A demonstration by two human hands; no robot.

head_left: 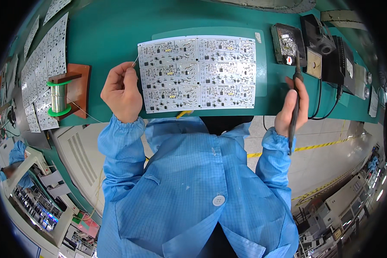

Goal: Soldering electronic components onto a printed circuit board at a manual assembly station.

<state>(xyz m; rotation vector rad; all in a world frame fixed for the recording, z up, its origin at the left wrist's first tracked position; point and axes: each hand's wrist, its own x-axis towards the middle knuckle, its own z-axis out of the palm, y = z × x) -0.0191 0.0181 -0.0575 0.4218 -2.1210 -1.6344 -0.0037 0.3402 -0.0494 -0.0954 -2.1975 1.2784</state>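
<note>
A white panel of several joined circuit boards (198, 72) lies flat on the green mat in front of me. My left hand (123, 95) is beside the panel's left edge, thumb and forefinger pinched on a thin solder wire (136, 61) whose end sticks up near the panel's upper left corner. To the right of the panel, my right hand (297, 112) grips a dark soldering iron (297, 76). The iron points away from me, its tip end at a black box of solder scraps (287, 39). Its tip is hard to make out against the box.
A spool of solder wire (58, 98) with green flanges sits on a brown stand (81, 88) at left. More white board panels (51, 47) lie beyond it. On the right are an iron holder (324, 45), a small sponge tray (314, 63), a black soldering station (344, 60) and cables.
</note>
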